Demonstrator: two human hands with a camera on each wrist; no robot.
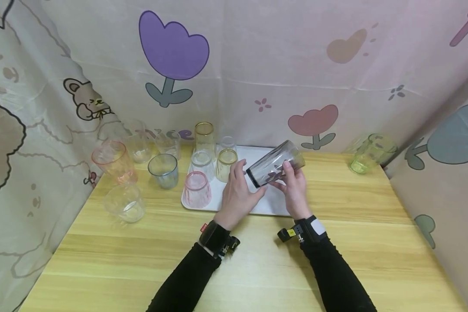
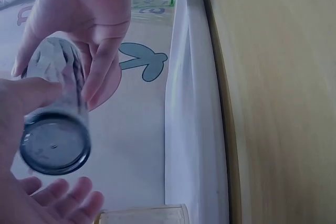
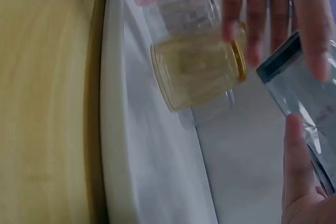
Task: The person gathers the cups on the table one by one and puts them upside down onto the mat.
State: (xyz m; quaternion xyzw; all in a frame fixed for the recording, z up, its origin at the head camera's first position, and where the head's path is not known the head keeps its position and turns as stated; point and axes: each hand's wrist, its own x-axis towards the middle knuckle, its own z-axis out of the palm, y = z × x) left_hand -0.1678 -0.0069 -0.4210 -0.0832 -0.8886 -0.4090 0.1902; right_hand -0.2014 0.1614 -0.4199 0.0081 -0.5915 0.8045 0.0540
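Observation:
Above the white tray (image 1: 265, 206), my right hand (image 1: 295, 193) grips a tall smoky-grey glass (image 1: 274, 164) near its rim end. The glass is tilted, its dark thick base (image 2: 55, 142) pointing down and left. My left hand (image 1: 235, 195) is beside that base, thumb and fingers spread apart; whether its thumb touches the glass I cannot tell. On the tray's left part stand a pink glass (image 1: 197, 190), a clear glass (image 1: 203, 164), a yellowish glass (image 1: 226, 167), a taller amber glass (image 1: 204, 136) and a small clear one behind.
Left of the tray, on the wooden table (image 1: 140, 264), are a blue-grey glass (image 1: 164, 171), a pinkish-orange glass (image 1: 115, 160), a clear glass (image 1: 126, 203) and other clear ones. A green glass (image 1: 370, 154) stands at the far right. Printed cloth hangs behind and along both sides.

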